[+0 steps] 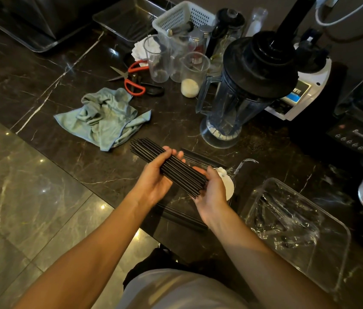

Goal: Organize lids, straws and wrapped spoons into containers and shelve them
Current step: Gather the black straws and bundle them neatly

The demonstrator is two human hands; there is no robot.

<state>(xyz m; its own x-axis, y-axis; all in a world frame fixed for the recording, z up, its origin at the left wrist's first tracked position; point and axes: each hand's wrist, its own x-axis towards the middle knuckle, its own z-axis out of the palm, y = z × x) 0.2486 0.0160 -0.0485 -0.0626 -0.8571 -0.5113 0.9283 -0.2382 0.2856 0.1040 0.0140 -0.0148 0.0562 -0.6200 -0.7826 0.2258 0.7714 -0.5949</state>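
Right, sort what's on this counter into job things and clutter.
Job: bundle of black straws held in both hands, left hand, right hand; clear container with wrapped spoons.
Clutter: blue cloth, scissors, blender jug, measuring cups, white basket.

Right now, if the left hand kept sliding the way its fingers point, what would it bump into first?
The left hand, gripping the bundle of black straws, points up and right across the counter. Going straight on, it would probably first meet the base of the clear blender jug, though depth is hard to judge from a single view.

cloth [107, 117] left of blender jug [232, 103] | scissors [131, 80] behind cloth
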